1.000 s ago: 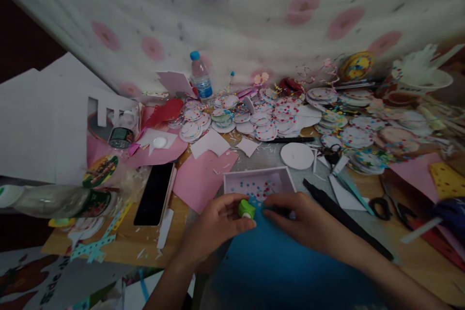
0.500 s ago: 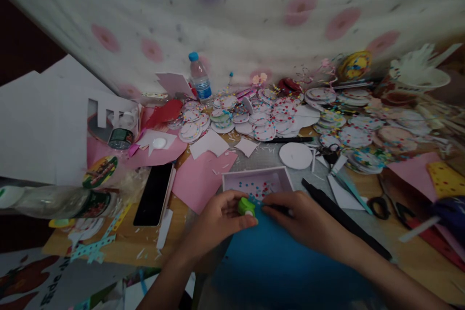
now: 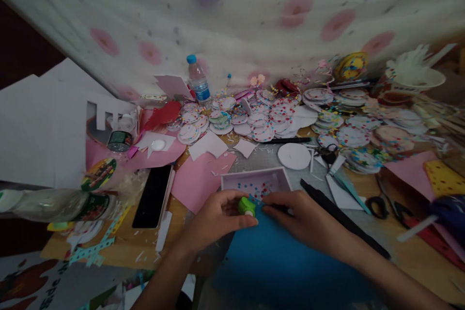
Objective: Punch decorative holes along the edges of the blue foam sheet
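My left hand (image 3: 224, 216) is closed around a small green craft punch (image 3: 247, 206) with a white part at its base. A large blue sheet of paper (image 3: 276, 256) runs down from the punch towards me, its far edge at the punch. The fingers of my right hand (image 3: 296, 210) pinch that sheet near this edge, just right of the punch. Right behind both hands sits a shallow pale box (image 3: 286, 181), with red and blue paper dots (image 3: 265, 187) scattered in it. The near part of the box is hidden by my hands and the sheet.
Behind the box lie a white paper disc (image 3: 295, 156) and many dotted round pieces (image 3: 263, 131). A water bottle (image 3: 199, 82) stands at the back. To the left are pink paper (image 3: 199, 179) and a phone (image 3: 153, 197); to the right, black-handled scissors (image 3: 378, 207).
The view has shifted very slightly. Both hands, the punch and the blue sheet keep nearly the same positions.
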{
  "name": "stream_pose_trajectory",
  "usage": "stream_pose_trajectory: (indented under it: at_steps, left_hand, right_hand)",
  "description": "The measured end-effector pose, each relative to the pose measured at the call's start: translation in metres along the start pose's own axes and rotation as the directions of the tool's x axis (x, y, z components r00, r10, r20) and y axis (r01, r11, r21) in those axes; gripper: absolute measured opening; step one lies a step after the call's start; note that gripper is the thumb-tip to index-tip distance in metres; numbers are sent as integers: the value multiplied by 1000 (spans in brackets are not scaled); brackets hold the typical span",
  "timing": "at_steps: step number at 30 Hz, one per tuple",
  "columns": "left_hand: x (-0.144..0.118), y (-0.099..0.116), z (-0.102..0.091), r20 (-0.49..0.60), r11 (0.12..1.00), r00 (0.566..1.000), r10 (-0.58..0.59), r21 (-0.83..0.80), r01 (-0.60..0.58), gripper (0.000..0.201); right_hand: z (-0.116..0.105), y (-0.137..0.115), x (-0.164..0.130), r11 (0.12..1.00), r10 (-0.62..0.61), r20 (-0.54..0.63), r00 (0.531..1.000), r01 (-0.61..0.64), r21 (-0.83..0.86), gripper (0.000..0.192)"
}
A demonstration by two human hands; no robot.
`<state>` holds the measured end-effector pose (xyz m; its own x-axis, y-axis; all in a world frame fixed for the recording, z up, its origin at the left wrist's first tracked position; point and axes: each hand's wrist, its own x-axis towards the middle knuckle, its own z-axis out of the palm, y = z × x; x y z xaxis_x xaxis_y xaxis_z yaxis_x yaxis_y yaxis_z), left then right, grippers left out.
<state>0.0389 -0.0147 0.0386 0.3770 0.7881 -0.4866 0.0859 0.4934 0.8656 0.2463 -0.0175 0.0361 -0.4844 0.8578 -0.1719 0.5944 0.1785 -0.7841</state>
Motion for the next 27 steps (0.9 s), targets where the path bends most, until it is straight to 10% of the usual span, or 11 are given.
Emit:
stream_pose_trajectory:
  at_steps: [19, 27]
  left_hand:
    - [4, -7, 10, -97, 916, 973, 208, 368, -159, 33]
    - [20, -8, 10, -6, 865, 953, 304, 421, -274, 24]
  right_hand:
    - [1, 8, 4, 999, 12, -49, 999, -11, 33, 21]
    - [-4, 13, 27, 981, -152, 101, 983, 137, 134, 56]
